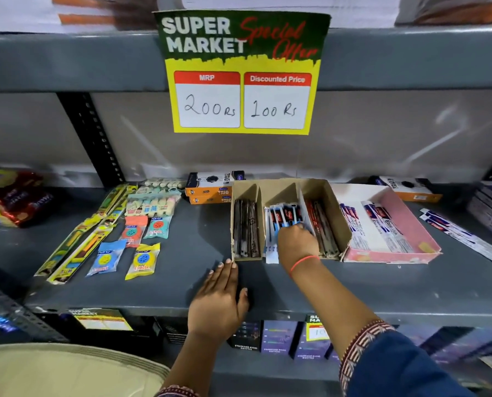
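Grey metal shelf (199, 233), cardboard box (336, 213) w/ 3 slots, pink tray (390, 256), sachets (141, 260), orange boxes (207, 191)

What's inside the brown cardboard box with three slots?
In the cardboard box, dark packs fill the left slot, white-and-blue packs the middle, red-and-dark packs the right. The right hand reaches into the middle slot, its grip covering those packs' near ends.

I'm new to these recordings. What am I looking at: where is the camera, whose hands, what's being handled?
One picture, from a camera worn on a person's head, looking down at a shop shelf. No machine: two bare hands. The left hand lies flat on the shelf by a three-part cardboard box. The right hand reaches into its middle compartment, fingers curled on blue-and-white packets. A pink tray stands right of the box, loose sachets left, a price sign above.
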A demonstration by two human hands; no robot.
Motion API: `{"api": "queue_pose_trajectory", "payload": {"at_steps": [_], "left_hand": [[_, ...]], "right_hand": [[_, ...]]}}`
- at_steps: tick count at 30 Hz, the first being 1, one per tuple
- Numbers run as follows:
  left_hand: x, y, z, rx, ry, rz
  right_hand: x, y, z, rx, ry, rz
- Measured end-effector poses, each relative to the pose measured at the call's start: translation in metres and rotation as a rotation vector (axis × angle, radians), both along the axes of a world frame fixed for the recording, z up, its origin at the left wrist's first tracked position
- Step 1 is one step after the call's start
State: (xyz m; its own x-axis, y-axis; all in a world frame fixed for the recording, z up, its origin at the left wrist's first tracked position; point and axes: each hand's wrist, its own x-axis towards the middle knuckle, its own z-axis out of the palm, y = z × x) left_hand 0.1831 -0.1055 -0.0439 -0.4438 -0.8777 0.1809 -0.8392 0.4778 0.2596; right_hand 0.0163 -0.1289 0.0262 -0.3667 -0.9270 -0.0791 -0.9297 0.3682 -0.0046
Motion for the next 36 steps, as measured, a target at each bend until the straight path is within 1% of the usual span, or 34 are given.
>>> {"api": "queue_pose_trajectory", "payload": {"at_steps": [6, 8, 12, 15, 19, 23, 25, 28, 29, 33, 36], "left_hand": [[-0.003, 0.003, 0.005, 0.015, -0.017, 0.022], [-0.004, 0.004, 0.000, -0.029, -0.012, 0.010], [-0.018, 0.014, -0.006, -0.050, 0.001, 0.002], [-0.043, 0.030, -0.003, 0.005, -0.046, -0.045], [-0.084, 0.048, 0.001, -0.033, -0.106, -0.163], [-0.134, 0.060, 0.001, -0.025, -0.170, -0.344], [-0.158, 0.064, 0.000, -0.103, -0.144, -0.431], [-0.188, 0.065, -0.003, -0.095, -0.115, -0.493], [-0.196, 0.065, -0.002, -0.099, -0.128, -0.521], [-0.217, 0.060, -0.005, -0.040, -0.153, -0.517], [-0.216, 0.058, -0.011, -0.022, -0.158, -0.500]], "right_hand": [[-0.004, 0.022, 0.011, -0.123, -0.024, 0.063], [-0.009, 0.030, 0.015, -0.168, -0.030, 0.075], [-0.021, 0.044, 0.020, -0.245, -0.058, 0.108], [-0.035, 0.054, 0.018, -0.312, -0.064, 0.139], [-0.060, 0.064, 0.017, -0.429, -0.063, 0.137], [-0.097, 0.075, 0.015, -0.512, -0.053, 0.084], [-0.116, 0.082, 0.016, -0.560, -0.019, 0.059], [-0.144, 0.094, 0.021, -0.546, 0.049, -0.021], [-0.155, 0.097, 0.019, -0.574, 0.063, -0.054], [-0.212, 0.098, 0.005, -0.606, -0.092, -0.250], [-0.258, 0.102, -0.005, -0.552, -0.135, -0.392]]}}
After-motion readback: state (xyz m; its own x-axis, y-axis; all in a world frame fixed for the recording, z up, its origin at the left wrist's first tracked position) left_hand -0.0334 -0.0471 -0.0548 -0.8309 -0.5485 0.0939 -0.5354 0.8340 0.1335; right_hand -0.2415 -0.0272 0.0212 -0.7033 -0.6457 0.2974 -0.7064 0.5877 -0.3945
